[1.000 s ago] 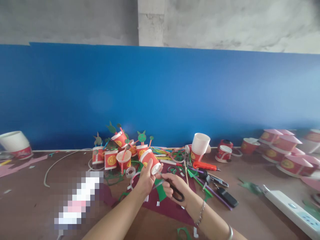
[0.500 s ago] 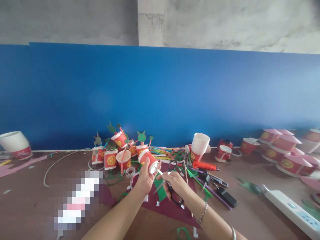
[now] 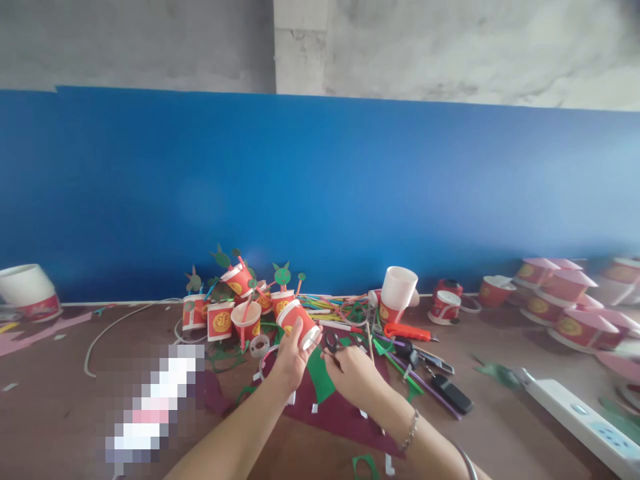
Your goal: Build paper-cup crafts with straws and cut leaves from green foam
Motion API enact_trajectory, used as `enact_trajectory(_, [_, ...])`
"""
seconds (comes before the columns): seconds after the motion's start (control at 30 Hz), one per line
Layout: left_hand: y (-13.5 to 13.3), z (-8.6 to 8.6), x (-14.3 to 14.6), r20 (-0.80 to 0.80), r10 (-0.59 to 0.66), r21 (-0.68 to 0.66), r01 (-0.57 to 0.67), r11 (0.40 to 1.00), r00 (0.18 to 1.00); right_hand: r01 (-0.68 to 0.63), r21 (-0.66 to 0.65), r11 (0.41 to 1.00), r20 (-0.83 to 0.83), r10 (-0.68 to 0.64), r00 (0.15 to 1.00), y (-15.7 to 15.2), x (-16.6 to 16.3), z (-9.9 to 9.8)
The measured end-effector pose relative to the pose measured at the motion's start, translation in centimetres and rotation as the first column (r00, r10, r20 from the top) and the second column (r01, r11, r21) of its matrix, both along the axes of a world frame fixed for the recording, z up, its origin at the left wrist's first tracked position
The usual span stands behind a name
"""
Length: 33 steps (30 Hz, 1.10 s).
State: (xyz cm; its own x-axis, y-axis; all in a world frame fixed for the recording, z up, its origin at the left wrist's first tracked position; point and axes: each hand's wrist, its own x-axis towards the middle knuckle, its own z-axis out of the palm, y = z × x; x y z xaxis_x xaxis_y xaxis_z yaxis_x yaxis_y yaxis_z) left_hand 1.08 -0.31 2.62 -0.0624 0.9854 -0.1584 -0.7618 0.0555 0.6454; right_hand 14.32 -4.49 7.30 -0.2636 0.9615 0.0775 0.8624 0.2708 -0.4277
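Note:
My left hand (image 3: 293, 357) is wrapped round a red and white paper cup (image 3: 294, 321) with a yellow emblem, holding it tilted above the table. The cup's white end faces right, towards my right hand (image 3: 353, 373). Those fingers are closed on a pair of scissors (image 3: 331, 343); a dark handle loop shows above them, while much of the tool is hidden by the hand. A thin pale piece lies between the fingers and the cup's end; whether it touches the cup I cannot tell. Below both hands lie green paper (image 3: 321, 377) and maroon paper (image 3: 330, 423).
Decorated paper cups (image 3: 220, 320) crowd the left beside a tape roll (image 3: 259, 345). Behind my hands are colourful straws (image 3: 325, 305). To the right are a stack of white cups (image 3: 399, 288), an orange cutter (image 3: 407, 331), black keys (image 3: 450, 393) and a power strip (image 3: 580, 413).
The scissors have turned in my right hand: their blades and lower loop no longer show, and the upper loop sits closer to the cup. My left hand keeps the cup nearly still.

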Motion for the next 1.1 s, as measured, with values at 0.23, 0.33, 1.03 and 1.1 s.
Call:
enact_trajectory(0.23, [0.3, -0.2, -0.4, -0.26, 0.174, 0.191, -0.126, 0.974, 0.95, -0.014, -0.002, 1.0, 0.293, 0.013, 0.956, 0.0, 1.7, 0.4])
enact_trajectory(0.33, [0.2, 0.1, -0.5, -0.46, 0.211, 0.231, -0.113, 0.966, 0.862, -0.081, -0.054, 0.995, 0.285, 0.093, 0.954, 0.2, 2.0, -0.6])
enact_trajectory(1.03, [-2.3, 0.5, -1.1, -0.754, 0.221, 0.305, 0.031, 0.952, 0.619, 0.075, 0.054, 0.996, 0.107, -0.08, 0.991, 9.6, 2.2, -1.6])
enact_trajectory(1.1, [-2.7, 0.9, -1.6, -0.814, 0.226, 0.314, 0.076, 0.946, 0.535, 0.07, 0.078, 0.995, 0.105, -0.078, 0.991, 10.2, 1.2, -1.8])
